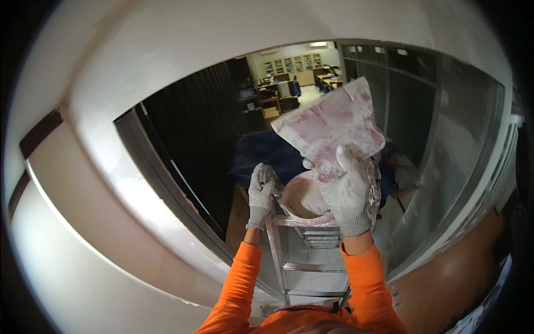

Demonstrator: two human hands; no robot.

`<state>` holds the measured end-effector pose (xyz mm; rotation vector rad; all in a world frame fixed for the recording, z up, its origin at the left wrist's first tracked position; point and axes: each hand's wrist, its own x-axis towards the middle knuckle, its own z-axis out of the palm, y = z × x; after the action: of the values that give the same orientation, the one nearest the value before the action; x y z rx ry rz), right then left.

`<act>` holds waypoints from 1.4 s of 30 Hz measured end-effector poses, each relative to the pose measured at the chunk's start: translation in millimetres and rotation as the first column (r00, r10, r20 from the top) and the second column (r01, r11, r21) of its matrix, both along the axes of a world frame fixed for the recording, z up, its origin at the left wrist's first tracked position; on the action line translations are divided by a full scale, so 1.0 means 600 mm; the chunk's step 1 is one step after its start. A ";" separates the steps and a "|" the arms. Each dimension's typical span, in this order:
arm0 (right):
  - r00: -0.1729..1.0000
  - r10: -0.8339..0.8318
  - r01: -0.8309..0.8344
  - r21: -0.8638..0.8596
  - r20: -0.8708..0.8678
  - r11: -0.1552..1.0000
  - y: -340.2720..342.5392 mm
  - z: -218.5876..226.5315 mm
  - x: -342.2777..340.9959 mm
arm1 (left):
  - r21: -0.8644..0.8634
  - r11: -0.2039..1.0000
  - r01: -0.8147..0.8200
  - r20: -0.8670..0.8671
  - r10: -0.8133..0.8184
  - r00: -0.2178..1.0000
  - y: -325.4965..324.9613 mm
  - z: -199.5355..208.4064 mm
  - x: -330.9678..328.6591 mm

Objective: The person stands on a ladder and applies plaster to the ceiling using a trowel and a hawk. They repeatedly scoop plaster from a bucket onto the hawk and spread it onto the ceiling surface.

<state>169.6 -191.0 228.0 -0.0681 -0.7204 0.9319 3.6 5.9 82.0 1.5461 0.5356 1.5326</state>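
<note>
My right hand (351,192), in a white knit glove, grips a broad, flat plaster scraper (334,125). White and reddish smears cover the blade, which is raised and tilted above a round bucket (300,195) of pale wet plaster. The bucket rests at the top of a metal stepladder (314,268) in front of me. My left hand (261,192), also gloved, is just left of the bucket at the ladder top. Its fingers are curled, and what they hold, if anything, cannot be made out.
White wall (161,50) curves overhead and on the left. A dark-framed opening leads to an office with shelves (295,64) and desks. A dark blue cover (264,156) lies beyond the ladder. Lower right, another person (389,172) in dark blue is beside glass panels (411,106).
</note>
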 end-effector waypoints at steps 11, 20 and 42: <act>0.907 0.350 -0.419 0.410 0.235 0.810 0.094 0.252 -0.225 | 0.147 0.968 -0.204 -0.272 0.238 0.932 0.010 -0.028 0.001; 0.997 -0.074 0.061 0.431 0.013 0.900 0.082 0.470 -0.423 | 0.051 0.962 -0.268 -0.262 0.272 0.926 -0.014 -0.009 0.000; 0.801 -0.562 0.430 0.455 0.208 0.780 0.009 0.476 -0.593 | 0.038 0.956 -0.290 -0.289 0.288 0.913 -0.044 -0.034 -0.036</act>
<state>-186.3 -185.9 513.8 -0.0656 -1.1280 0.2403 -18.2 -20.5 61.5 1.7620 0.9749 1.5206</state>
